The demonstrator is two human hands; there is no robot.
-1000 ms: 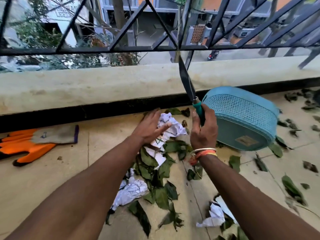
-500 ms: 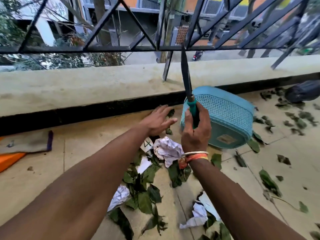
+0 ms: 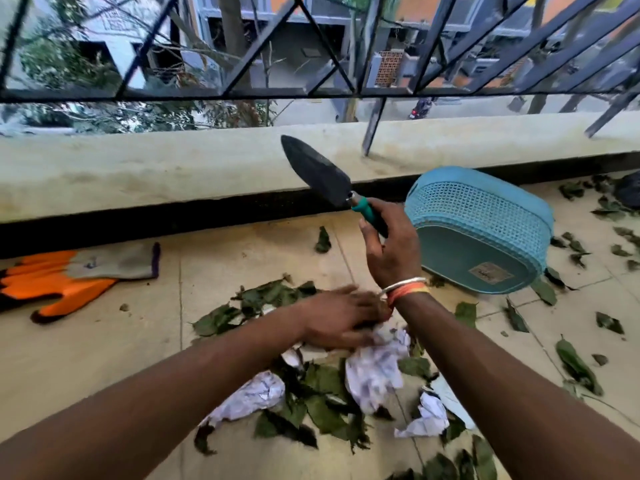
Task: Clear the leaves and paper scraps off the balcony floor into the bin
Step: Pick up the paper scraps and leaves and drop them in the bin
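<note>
A heap of green leaves (image 3: 322, 386) and crumpled paper scraps (image 3: 375, 372) lies on the tiled floor in front of me. My left hand (image 3: 341, 320) lies flat on the far edge of the heap, fingers stretched to the right, touching a paper scrap. My right hand (image 3: 391, 247) grips the green handle of a dark trowel (image 3: 320, 173), held off the floor with its blade tilted up to the left. The blue mesh bin (image 3: 485, 220) lies tipped on its side just right of that hand, its base facing me.
An orange and grey work glove (image 3: 69, 275) lies on the floor at the left. A low concrete parapet (image 3: 173, 168) with a black metal railing (image 3: 311, 95) runs along the far side. More leaves (image 3: 576, 365) are scattered on the tiles at the right.
My left hand has come back toward me and now lies on the heap. The trowel has tilted from nearly upright to leaning left.
</note>
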